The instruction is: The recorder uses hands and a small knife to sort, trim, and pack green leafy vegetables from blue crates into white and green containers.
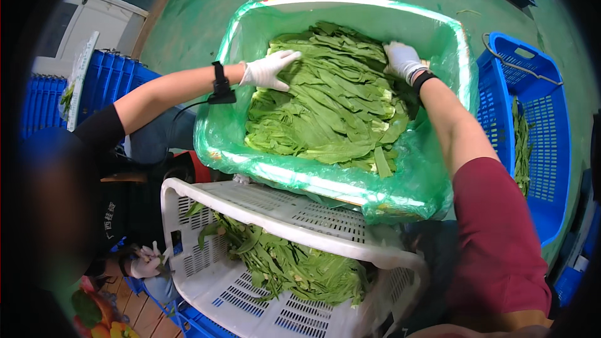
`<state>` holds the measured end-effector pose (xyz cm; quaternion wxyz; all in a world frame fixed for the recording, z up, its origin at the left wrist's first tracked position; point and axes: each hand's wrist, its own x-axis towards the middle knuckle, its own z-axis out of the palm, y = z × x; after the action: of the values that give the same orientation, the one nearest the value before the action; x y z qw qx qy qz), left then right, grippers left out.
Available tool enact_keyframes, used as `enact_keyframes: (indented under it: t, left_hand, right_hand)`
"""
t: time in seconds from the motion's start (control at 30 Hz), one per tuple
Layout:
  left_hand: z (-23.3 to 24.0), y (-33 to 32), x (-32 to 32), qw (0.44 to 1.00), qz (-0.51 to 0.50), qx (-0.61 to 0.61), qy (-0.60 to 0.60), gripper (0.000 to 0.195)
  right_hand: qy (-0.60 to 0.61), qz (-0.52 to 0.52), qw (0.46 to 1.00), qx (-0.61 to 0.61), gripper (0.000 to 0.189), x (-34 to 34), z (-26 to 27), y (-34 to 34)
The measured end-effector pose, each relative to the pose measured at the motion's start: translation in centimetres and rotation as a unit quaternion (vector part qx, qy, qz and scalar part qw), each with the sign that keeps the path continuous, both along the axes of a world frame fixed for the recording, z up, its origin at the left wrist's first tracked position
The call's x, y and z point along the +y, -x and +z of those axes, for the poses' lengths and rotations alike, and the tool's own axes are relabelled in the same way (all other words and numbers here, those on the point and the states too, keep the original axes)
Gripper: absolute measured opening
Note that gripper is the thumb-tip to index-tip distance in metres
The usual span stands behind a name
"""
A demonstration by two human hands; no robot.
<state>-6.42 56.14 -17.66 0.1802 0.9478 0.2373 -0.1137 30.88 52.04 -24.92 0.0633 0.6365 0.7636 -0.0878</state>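
Note:
My right hand [404, 61], in a white glove with a black wristband, reaches to the back right of a pile of long leafy greens [328, 98]. Its fingers rest at the edge of the leaves, partly hidden, so I cannot tell whether they grip any. The pile fills much of a large bin lined with green plastic film [418, 211]. My left hand is out of view. From the left, a co-worker in black sleeves lays a white-gloved hand [270, 70], fingers spread, on the left of the pile; a wrist device with a cable is strapped to that arm.
A white slotted basket [281, 227] stands nearest me, holding more greens [300, 267]. At the right is a blue crate [547, 150] with a metal handle and some greens. Blue crates [94, 84] stand at the left. The co-worker's other gloved hand [145, 263] is low left.

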Motion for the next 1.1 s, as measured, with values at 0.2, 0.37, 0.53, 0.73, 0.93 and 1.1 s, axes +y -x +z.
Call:
enact_keyframes:
  t: [0.2,0.37,0.53,0.73,0.93,1.1]
  left_hand:
    - [-1.5,-6.3,-4.2,0.981,-0.180,-0.044,-0.060,0.126]
    - [-2.9,-9.8,-7.5,0.970,-0.237,0.030,-0.048,0.138]
    - [-3.2,-10.8,-7.1,0.977,-0.212,0.037,-0.002,0.138]
    - [-2.9,-10.6,-8.6,0.951,-0.275,0.126,-0.067,0.127]
    - [-1.7,-9.3,-8.9,0.938,-0.317,0.137,-0.009,0.056]
    - [3.2,-10.5,-9.6,0.882,-0.459,0.052,-0.094,0.050]
  right_hand:
    - [-0.084,0.092,0.988,0.089,0.037,1.7,2.2,3.9]
    - [-0.088,0.089,0.987,0.096,0.074,3.7,1.1,8.8]
    - [-0.078,0.023,0.992,0.093,0.046,5.1,-1.3,11.0]
    - [-0.133,0.042,0.989,0.045,0.025,6.3,-2.9,11.2]
    - [-0.062,0.032,0.994,0.080,0.026,5.2,-1.3,10.3]
    - [-0.093,-0.008,0.982,0.162,0.025,2.4,4.0,7.0]
